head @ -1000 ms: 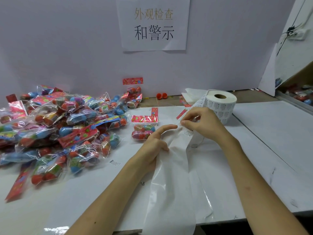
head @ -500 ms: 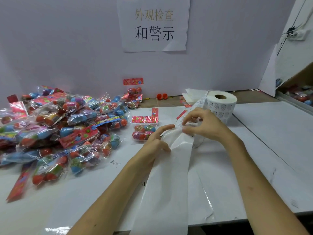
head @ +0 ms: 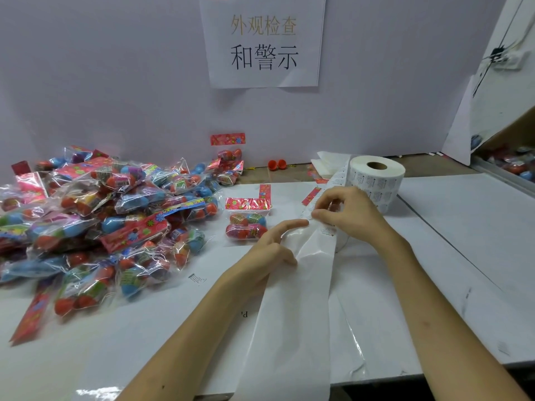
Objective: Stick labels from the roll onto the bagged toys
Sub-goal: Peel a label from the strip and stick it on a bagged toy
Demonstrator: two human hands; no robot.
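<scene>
A white label roll [head: 376,178] stands right of centre, its printed strip running down towards me into a long glossy backing strip [head: 292,314] that hangs off the front edge. My right hand [head: 350,215] pinches a label at the strip's edge with thumb and fingertips. My left hand [head: 272,247] rests on the backing strip, index finger stretched out along it, the other fingers bent. One bagged toy [head: 247,219] with a red header card lies alone just left of my hands. A big pile of bagged toys [head: 95,224] covers the left of the table.
White table [head: 463,241] with a wall behind bearing a printed paper sign [head: 263,41]. A bagged toy [head: 230,157] leans against the wall. Two small red balls [head: 276,164] lie near the wall. Loose red cards [head: 311,195] and folded white paper [head: 327,163] sit behind the strip.
My right hand's fingers have worked at the strip's edge, lifting a label. The backing strip has slid slightly further towards me. My left hand has hardly moved.
</scene>
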